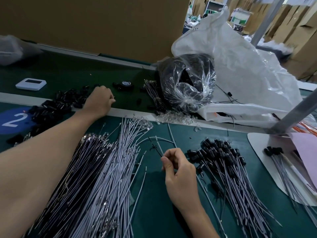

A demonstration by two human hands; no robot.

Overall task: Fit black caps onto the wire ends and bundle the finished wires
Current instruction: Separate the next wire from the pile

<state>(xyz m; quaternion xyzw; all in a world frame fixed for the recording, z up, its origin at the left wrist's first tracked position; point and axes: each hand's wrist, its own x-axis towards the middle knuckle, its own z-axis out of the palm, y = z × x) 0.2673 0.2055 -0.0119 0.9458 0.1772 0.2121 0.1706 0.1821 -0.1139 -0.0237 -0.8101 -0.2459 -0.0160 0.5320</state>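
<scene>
**Grey wire** [159, 146]: one piece, its upper end apparently bare. It was pinched between the thumb and fingertips of the right hand [178, 170], just above the green bench mat [163, 203].

- **Left of the wire:** a heap of uncapped wires [103, 169].
- **Right of it:** finished wires [223, 160] with caps fitted, lying unbundled.
- **Beyond it, far left:** loose black caps [56, 107]. The left hand [100, 100] lay among them with curled fingers. Whether it held a cap could not be told.

**Handling note:** take a single cap and aim its bore at the wire tip. Grip the wire near its end so it does not buckle, then push the cap fully home.
</scene>
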